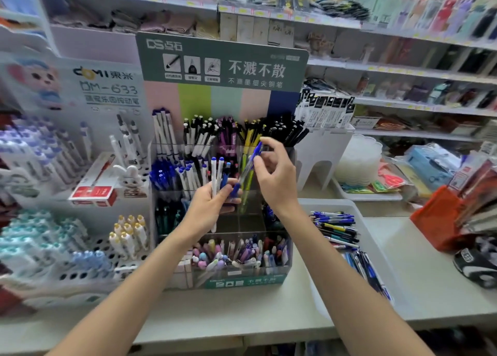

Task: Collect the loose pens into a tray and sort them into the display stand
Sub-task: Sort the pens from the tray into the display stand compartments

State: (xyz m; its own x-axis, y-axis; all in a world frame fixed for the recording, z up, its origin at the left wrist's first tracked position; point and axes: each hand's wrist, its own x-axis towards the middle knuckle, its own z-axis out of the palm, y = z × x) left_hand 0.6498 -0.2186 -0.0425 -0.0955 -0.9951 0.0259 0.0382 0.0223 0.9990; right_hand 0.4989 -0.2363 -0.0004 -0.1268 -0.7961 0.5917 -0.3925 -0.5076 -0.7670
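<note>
At centre frame, a person is sorting pens in front of a tiered clear display stand (223, 59) with a green header board. The right hand (274, 178) is pinching a blue pen (248, 167) between thumb and fingertips, gripping it along its clear barrel. The pen is tilting on a diagonal, its long axis running from lower left to upper right, with the blue capped end pointing up and right toward the stand's back row. Its lower end is sitting right at the left hand's fingers; whether they are touching it cannot be told. The left hand (209, 207) is curling around a bundle of white pens (216, 175), holding them nearly upright with their blue tips pointing up. Both hands are hovering over the stand's middle compartments. At lower right, a white tray (330, 205) is resting on the pale counter (242, 310) just beside the stand, with loose pens (337, 227) lying mostly crosswise inside it.
</note>
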